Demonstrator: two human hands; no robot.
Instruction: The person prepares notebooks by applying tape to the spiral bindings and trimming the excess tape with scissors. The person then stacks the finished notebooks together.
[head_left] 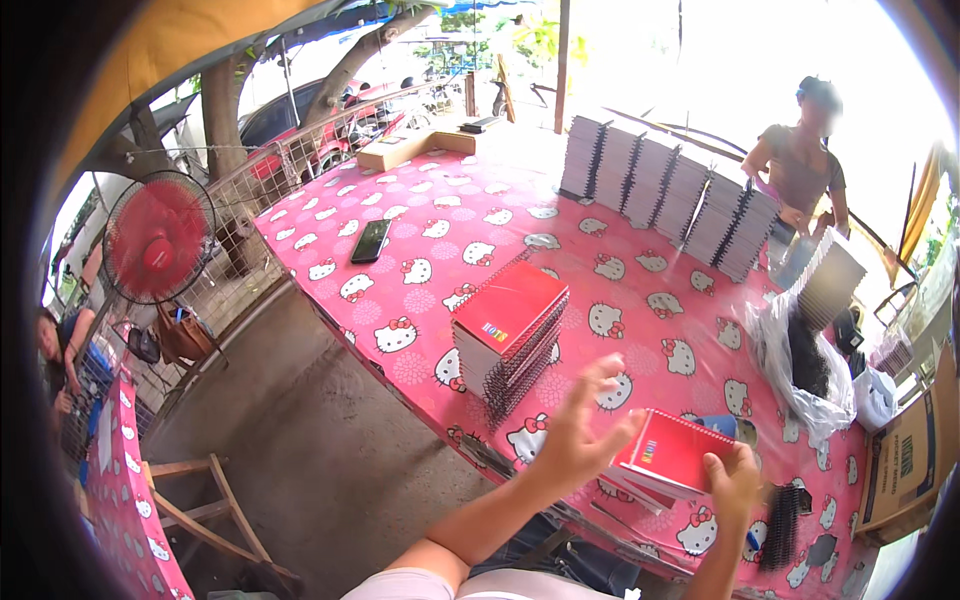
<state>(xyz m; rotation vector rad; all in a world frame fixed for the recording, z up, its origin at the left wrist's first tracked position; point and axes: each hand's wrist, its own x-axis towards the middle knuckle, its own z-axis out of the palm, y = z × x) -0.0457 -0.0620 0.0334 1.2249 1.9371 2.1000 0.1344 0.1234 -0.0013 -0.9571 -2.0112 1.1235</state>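
Near the table's front edge, a red-covered spiral notebook (pixel 682 450) lies tilted over another red-covered one partly hidden below it. My right hand (pixel 735 478) grips its right edge, thumb on the cover and fingers mostly out of sight beneath. At its left side is my left hand (pixel 585 430), open with fingers spread; the thumb reaches the notebook's edge, and whether it touches I cannot tell. Farther left stands a stack of red spiral notebooks (pixel 510 305), their black coils facing right. Loose black binding coils (pixel 780 525) lie right of my right hand.
Several upright stacks of coil-bound pages (pixel 640 180) line the far side of the pink patterned table (pixel 440 320). A phone (pixel 371 241) lies at left. At right are a plastic bag (pixel 845 395) with black coils and a cardboard box (pixel 905 450). Another person (pixel 805 160) stands behind.
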